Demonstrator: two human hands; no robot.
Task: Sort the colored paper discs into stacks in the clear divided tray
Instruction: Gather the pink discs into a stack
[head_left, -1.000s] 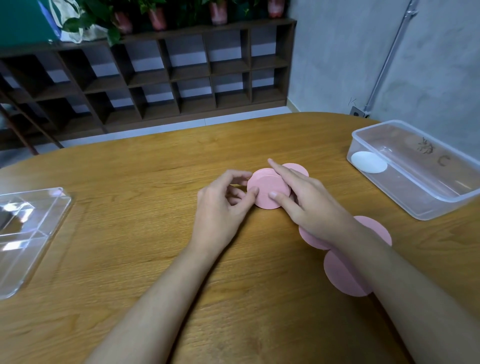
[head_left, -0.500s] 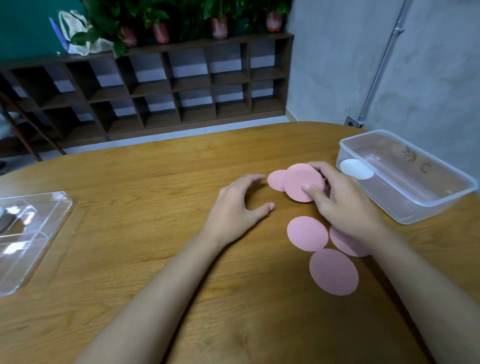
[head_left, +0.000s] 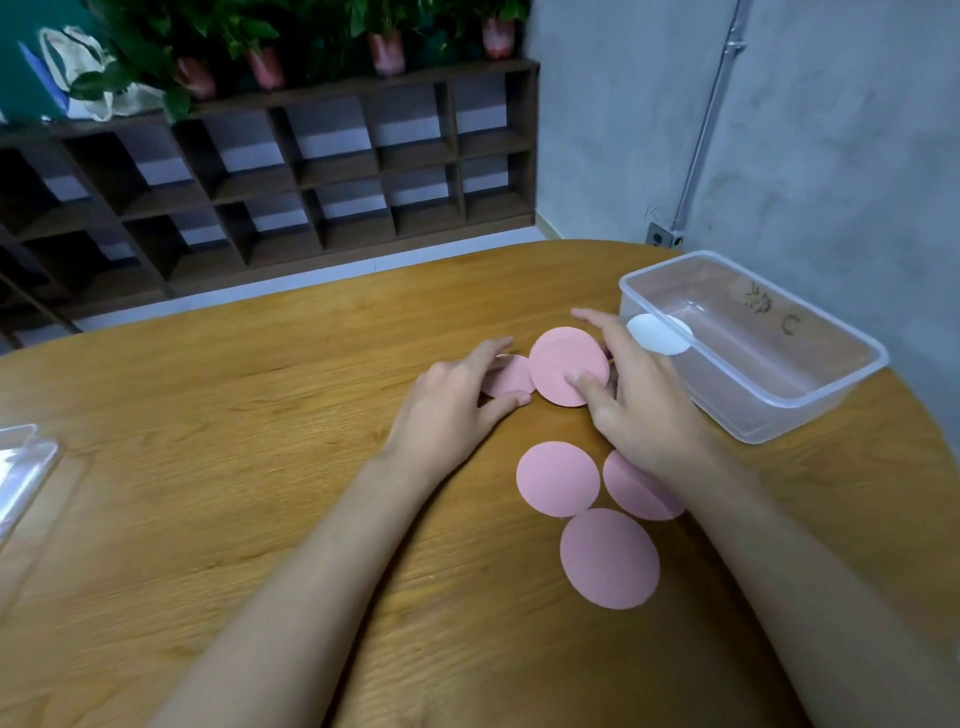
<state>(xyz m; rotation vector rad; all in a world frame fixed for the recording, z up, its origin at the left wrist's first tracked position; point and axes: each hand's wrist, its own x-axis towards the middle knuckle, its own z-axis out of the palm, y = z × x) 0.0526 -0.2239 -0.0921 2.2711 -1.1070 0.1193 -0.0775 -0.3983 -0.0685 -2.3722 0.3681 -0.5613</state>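
Right hand (head_left: 639, 410) is pinching the pink stack (head_left: 566, 364), left hand (head_left: 452, 410) is lying loose on a stray disc (head_left: 509, 376).
Gathering phase, I'm guessing; that stray disc is joining the stack next.

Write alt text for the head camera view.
Over a wooden table, the right hand pinches a pink disc while the left hand touches a second pink disc beside it. Nearer the camera lie three more pink discs; a clear tub holding a white disc stands right, the clear divided tray far left.
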